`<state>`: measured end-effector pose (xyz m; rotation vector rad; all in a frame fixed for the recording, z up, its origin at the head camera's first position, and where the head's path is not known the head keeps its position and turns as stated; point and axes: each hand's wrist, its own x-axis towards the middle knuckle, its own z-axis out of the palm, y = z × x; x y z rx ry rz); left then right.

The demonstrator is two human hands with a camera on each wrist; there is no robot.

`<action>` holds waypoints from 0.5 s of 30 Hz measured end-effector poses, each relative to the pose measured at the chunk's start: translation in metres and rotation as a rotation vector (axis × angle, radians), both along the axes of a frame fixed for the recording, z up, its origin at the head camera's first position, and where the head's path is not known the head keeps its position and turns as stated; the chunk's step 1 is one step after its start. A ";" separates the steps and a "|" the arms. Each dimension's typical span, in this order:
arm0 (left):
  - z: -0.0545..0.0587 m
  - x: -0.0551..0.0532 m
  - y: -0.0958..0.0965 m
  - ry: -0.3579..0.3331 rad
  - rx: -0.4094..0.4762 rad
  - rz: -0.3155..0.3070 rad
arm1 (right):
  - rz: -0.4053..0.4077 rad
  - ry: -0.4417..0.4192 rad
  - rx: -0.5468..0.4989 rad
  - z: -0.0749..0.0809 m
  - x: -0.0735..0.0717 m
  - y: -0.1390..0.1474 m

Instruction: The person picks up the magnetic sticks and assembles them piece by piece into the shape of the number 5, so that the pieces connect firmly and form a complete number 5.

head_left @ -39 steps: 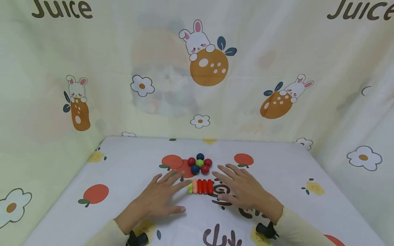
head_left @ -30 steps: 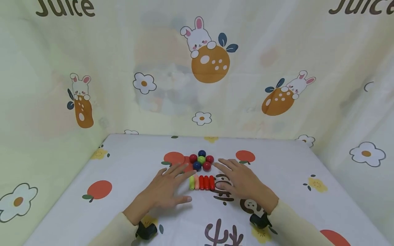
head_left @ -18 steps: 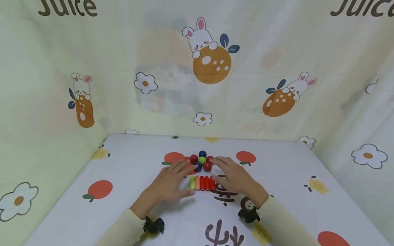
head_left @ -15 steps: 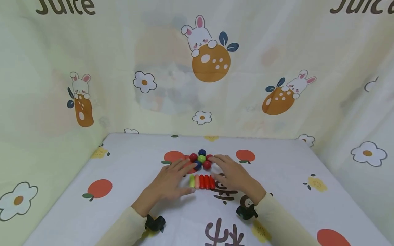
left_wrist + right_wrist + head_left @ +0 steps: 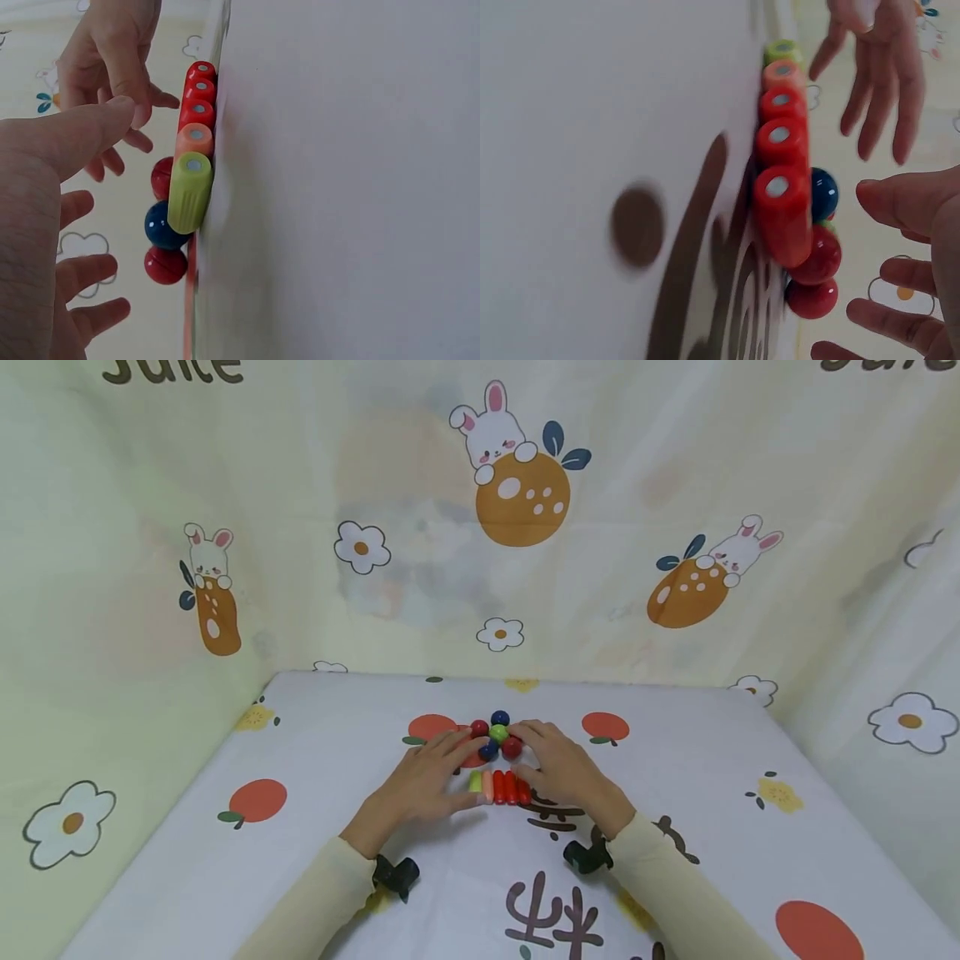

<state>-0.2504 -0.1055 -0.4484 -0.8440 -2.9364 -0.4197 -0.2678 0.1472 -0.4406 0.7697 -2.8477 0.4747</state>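
- Watching through the head view, I have the left hand (image 5: 427, 781) with fingers spread wide and the right hand (image 5: 564, 767) with fingers parted and slightly bent; I cannot tell whether the tips touch the balls.
- Head view, between the hands: one green ball (image 5: 498, 733) among blue balls (image 5: 500, 718) and red balls (image 5: 512, 748); nearer, a side-by-side row of green stick (image 5: 476, 781), peach stick (image 5: 488, 786) and three red sticks (image 5: 512, 788).
- Head view, in the way: right fingers mask part of the cluster; the left thumb overlaps the near end of the row.
- Head view, edges: printed tablecloth (image 5: 697, 752) reaches well out on both sides; beyond its far edge hangs a curtain (image 5: 420, 635).
- Left wrist view: pale discs (image 5: 194, 165) on the stick ends, unseen from the head; green stick closest, left thumb apart from it.
- Right wrist view: two red balls, one covered by the right hand from above; right thumb apart from the row.
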 end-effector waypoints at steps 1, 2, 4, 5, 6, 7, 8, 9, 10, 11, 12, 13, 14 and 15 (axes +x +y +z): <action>0.001 -0.001 0.001 -0.001 0.003 0.002 | -0.009 -0.002 -0.019 0.000 0.000 0.000; 0.001 -0.002 0.001 -0.002 0.006 0.005 | -0.017 -0.005 -0.035 0.000 -0.001 -0.001; 0.002 -0.003 0.002 -0.004 0.009 0.011 | -0.033 -0.017 -0.067 -0.001 -0.002 -0.002; 0.002 -0.003 0.002 -0.004 0.006 0.012 | -0.040 -0.021 -0.077 -0.002 -0.002 -0.002; 0.003 -0.003 0.002 -0.003 0.003 0.013 | -0.047 -0.027 -0.087 -0.002 -0.002 -0.002; 0.003 -0.003 0.001 0.000 0.003 0.011 | -0.053 -0.030 -0.094 -0.003 -0.002 -0.002; 0.004 -0.003 0.001 0.004 0.004 0.009 | -0.059 -0.032 -0.096 -0.003 -0.003 -0.002; 0.004 -0.003 0.000 0.008 0.005 0.006 | -0.063 -0.033 -0.098 -0.004 -0.003 -0.002; 0.004 -0.003 0.000 0.010 0.006 0.006 | -0.065 -0.032 -0.098 -0.004 -0.003 -0.001; 0.005 -0.003 -0.001 0.010 0.007 0.007 | -0.066 -0.031 -0.102 -0.004 -0.004 -0.001; 0.005 -0.003 -0.001 0.010 0.009 0.006 | -0.067 -0.030 -0.104 -0.004 -0.005 -0.001; 0.004 -0.003 -0.002 0.007 0.012 0.008 | -0.066 -0.030 -0.106 -0.004 -0.005 -0.002; 0.004 -0.004 -0.002 0.001 0.010 0.013 | -0.066 -0.031 -0.105 -0.004 -0.006 -0.002; 0.003 -0.004 -0.002 -0.007 0.010 0.016 | -0.066 -0.036 -0.107 -0.004 -0.007 -0.002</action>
